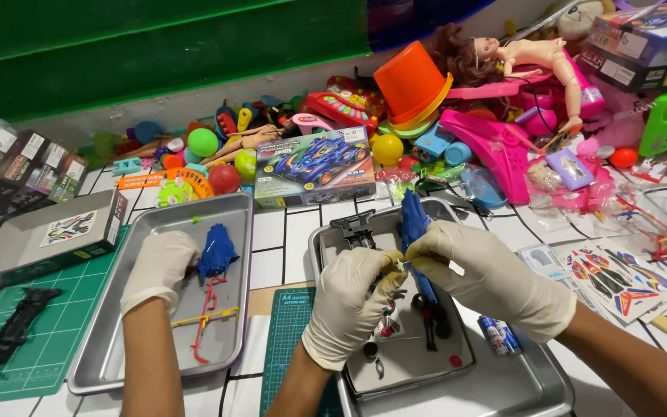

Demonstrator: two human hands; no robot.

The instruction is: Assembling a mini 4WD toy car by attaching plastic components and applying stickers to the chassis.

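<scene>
Both my hands wear white gloves and meet over the right metal tray (503,386). My right hand (496,278) grips a blue toy car body (413,220) that stands on end. My left hand (349,305) pinches a tiny pale part (401,265) against that body, fingertips touching those of the right hand. A black chassis piece (357,228) lies at the tray's far end. Several small black wheels and screws (434,320) sit on a white insert beneath my hands.
A co-worker's gloved hand (160,266) rests on another blue car body (216,251) in the left tray (117,363), beside red and yellow sprues. Nearby are a toy car box (314,166), green cutting mat (40,324), battery (499,336), sticker sheet (619,282) and a toy heap behind.
</scene>
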